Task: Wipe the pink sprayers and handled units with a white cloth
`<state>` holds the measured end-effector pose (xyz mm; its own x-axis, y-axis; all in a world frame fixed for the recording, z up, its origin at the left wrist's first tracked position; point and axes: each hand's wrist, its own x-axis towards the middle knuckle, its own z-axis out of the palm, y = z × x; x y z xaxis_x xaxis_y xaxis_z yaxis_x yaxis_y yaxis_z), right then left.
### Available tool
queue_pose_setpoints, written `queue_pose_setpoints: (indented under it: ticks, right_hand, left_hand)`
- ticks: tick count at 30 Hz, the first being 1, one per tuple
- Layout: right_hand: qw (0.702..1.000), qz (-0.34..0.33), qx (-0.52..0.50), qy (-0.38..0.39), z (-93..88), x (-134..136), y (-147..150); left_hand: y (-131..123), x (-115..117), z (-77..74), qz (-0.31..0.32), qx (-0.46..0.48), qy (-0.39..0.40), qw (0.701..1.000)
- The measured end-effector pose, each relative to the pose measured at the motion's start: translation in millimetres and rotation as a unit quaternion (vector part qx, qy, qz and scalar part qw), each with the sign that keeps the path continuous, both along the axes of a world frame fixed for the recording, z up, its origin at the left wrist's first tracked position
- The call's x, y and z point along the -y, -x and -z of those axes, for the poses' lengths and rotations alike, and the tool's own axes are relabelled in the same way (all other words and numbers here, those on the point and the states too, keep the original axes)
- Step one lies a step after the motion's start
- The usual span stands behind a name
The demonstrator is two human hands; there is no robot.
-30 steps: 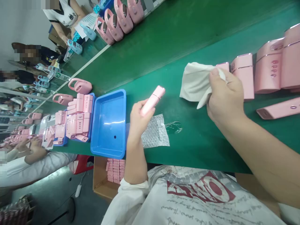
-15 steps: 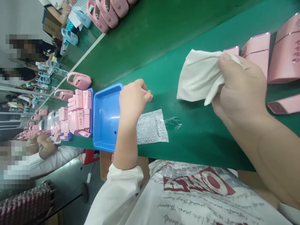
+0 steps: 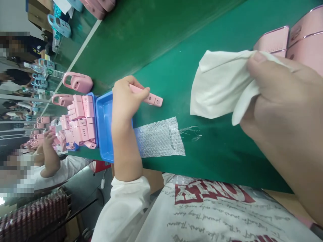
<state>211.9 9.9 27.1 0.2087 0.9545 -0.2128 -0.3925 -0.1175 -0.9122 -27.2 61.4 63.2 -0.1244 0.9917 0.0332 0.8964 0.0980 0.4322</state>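
Note:
My left hand (image 3: 128,97) is closed around a slim pink block-shaped piece (image 3: 154,99), whose end with small dark markings sticks out to the right. It hovers at the right side of a blue tray (image 3: 104,126), hiding part of it. Below the hand a sheet of bubble wrap (image 3: 164,138) lies flat, with a wisp of clear plastic strands (image 3: 190,131) off its right edge. My right hand (image 3: 275,87) pinches a white cloth (image 3: 219,85) that hangs out to the left. Part of the cloth is hidden behind the fingers.
Pink boxy pieces (image 3: 274,40) stand at the far right, partly behind my right hand. Stacked pink pieces (image 3: 84,124) fill a tray left of the blue one. A pink handled case (image 3: 80,82) stands beyond it. Other people sit along the green table (image 3: 161,30).
My left hand has shifted left toward the blue tray, and more of the pink piece shows. My right hand with the cloth appears further right and larger. The view has shifted somewhat.

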Motion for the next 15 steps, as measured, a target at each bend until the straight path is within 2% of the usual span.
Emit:
queue_pose_setpoints:
  ticks: [5, 7, 11, 13, 15]
  right_hand:
    - [0.999, 0.009, -0.045, -0.012, 8.2, -9, 4]
    - [0.998, 0.002, -0.055, -0.017, 7.7, -10, 6]
    - [0.998, -0.015, -0.059, -0.031, 12.4, -10, 7]
    - [0.998, -0.014, -0.044, -0.04, 18.5, -11, 8]
    - [0.998, -0.009, -0.033, -0.049, 24.8, -12, 8]
  left_hand:
    - [21, -4, 2.7, -0.024, 0.064, 0.002, 0.998]
    - [14, -5, 3.1, -0.01, 0.04, -0.01, 0.999]
    - [-16, -6, 3.2, 0.014, -0.029, -0.005, 0.999]
    - [-27, 0, 3.0, 0.012, -0.046, -0.015, 0.999]
    - [-25, 12, 2.7, 0.007, -0.034, -0.041, 0.999]
